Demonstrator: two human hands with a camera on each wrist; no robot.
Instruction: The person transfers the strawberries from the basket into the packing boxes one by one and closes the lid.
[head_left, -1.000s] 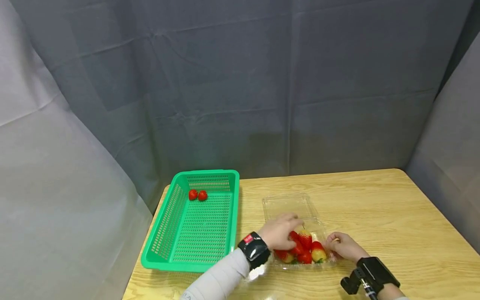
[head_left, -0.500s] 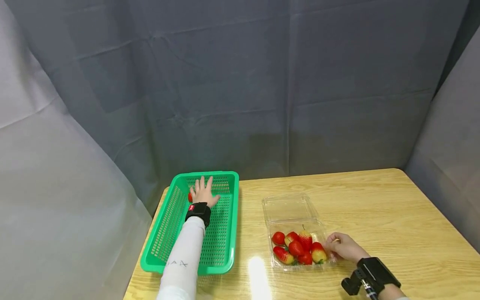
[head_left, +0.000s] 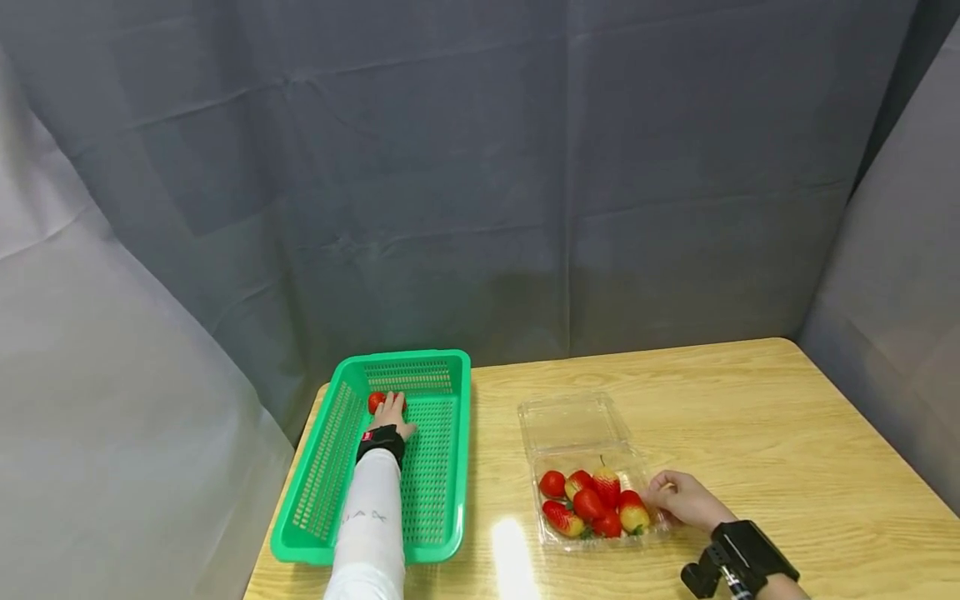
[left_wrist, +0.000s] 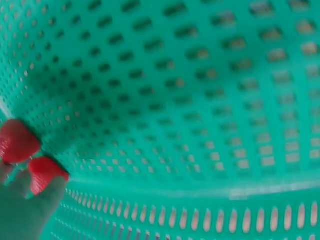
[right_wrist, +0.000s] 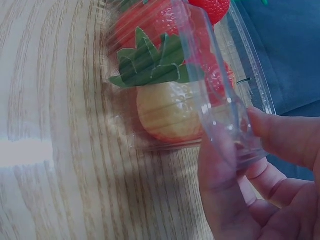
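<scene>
While the thumb and fingers of the right hand pinch the thin rim of the clear plastic clamshell box, which sits open on the pale wooden table, the red and yellowish strawberries lie heaped in its near half. The left hand rests at the far end of the green perforated plastic basket, fingertips touching two small red strawberries there; whether they grip one I cannot tell. Grey cloth hangs behind.
</scene>
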